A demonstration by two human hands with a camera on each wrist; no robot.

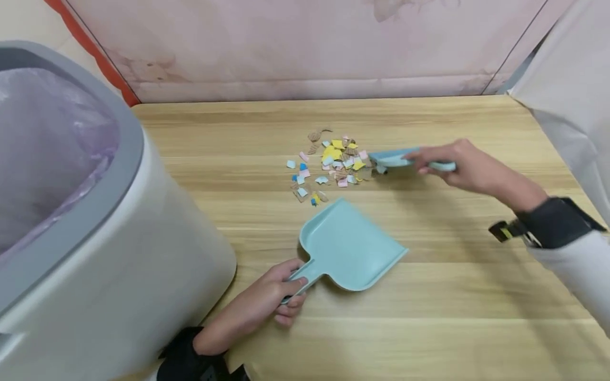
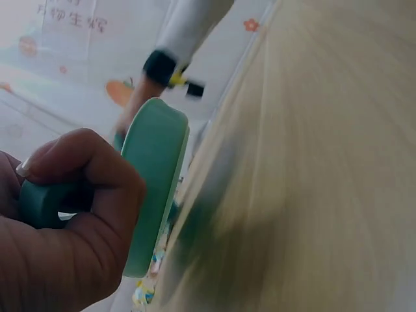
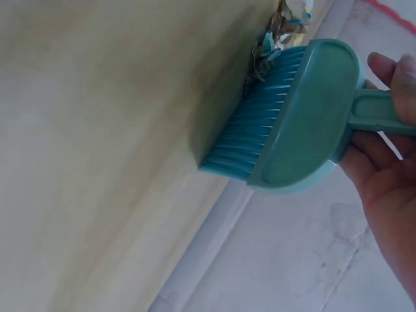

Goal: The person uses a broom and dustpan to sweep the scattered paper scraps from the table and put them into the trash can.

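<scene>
Left hand [image 1: 267, 299] grips the handle of a light teal dustpan [image 1: 350, 246], fingers [image 2: 97, 195] curled tight round the handle, thumb on top. Pan lies flat on the wooden worktop [image 1: 452, 296], open mouth facing away from the person toward the scraps, near them but not touching.

Right hand [image 1: 464, 164] holds the handle of a teal hand brush [image 1: 395, 157], fingers [image 3: 380, 162] wrapped round it. Brush sits at the right edge of the paper scraps [image 1: 333, 161], bristles down on the worktop and touching the nearest bits; the wrist view shows crumpled pieces right against the bristle tips.

Scraps: small pile of yellow, pink, blue and brown paper bits, mid worktop, beyond the dustpan and left of the brush, a few strays spread toward the left.

Grey-white bin [image 1: 119, 275] with a purple liner stands at left, close to the left hand. Pinkish wall [image 1: 310, 47] behind the worktop. Black wrist straps on both arms; white sleeve on the right.
</scene>
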